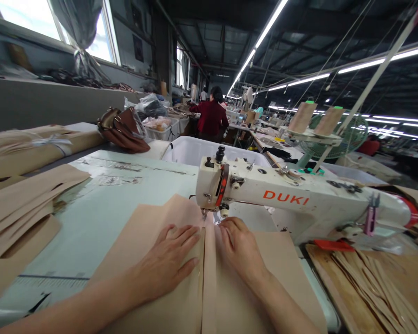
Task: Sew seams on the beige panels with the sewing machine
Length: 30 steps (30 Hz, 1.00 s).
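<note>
Tan material [183,306] lies beneath and before the sewing machine head [211,183]; left hand [176,257] flat on it, fingers extended, front-left of head; right hand [242,250] curled, front-right, grip undeterminable

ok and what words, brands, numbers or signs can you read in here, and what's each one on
"DUKI": orange-red capitals on the side of the white sewing machine.
Too small to read: any figures along the dark-marked measuring scale on the pale green table.
Too dark and far off to read: anything on the poster-like sheet on the back wall.
I can make out no other text.
</note>
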Motion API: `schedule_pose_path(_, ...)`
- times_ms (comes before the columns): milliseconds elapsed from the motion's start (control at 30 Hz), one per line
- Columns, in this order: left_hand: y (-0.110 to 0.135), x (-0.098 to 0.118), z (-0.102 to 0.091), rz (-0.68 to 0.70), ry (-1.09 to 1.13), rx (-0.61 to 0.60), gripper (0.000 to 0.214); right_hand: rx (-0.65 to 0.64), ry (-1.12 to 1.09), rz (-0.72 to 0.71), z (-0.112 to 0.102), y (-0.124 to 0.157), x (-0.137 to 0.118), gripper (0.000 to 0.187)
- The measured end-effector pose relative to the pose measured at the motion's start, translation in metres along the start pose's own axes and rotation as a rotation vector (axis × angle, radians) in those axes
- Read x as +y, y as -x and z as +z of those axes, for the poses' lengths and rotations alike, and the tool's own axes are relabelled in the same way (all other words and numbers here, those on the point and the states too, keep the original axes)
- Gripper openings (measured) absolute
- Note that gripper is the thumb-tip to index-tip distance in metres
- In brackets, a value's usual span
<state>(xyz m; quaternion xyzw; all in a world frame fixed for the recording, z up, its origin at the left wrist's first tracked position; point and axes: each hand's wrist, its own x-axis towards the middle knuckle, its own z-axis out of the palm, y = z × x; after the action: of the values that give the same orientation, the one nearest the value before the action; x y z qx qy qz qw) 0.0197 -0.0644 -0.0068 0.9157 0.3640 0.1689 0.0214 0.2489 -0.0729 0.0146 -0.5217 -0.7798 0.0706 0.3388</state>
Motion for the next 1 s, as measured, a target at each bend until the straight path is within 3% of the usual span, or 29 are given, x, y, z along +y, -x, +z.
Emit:
schedule_pose_path(133, 0.002, -0.005, 0.003, 0.01, -0.017, 0.008, 0.049, -0.158, 0.088, -0.194, 0.019, 0.003, 0.001, 0.032)
schedule_pose_path(200, -0.001, -0.007, 0.003, 0.025, -0.022, 0.007, 0.05, -0.193, 0.131, -0.224, 0.026, 0.004, 0.005, 0.037)
schedule_pose_path(467, -0.02, -0.013, 0.008, 0.041, -0.024, 0.061, 0.052, -0.21, 0.204, -0.243, 0.024, -0.012, 0.026, 0.038)
schedule_pose_path(867, -0.02, -0.015, 0.007, 0.047, -0.039, 0.079, 0.054, -0.205, 0.269, -0.287, 0.029, -0.012, 0.031, 0.04)
schedule_pose_path(1000, -0.02, -0.018, 0.009, 0.021, -0.024, 0.032, 0.052, -0.198, 0.287, -0.301, 0.028, -0.012, 0.032, 0.038)
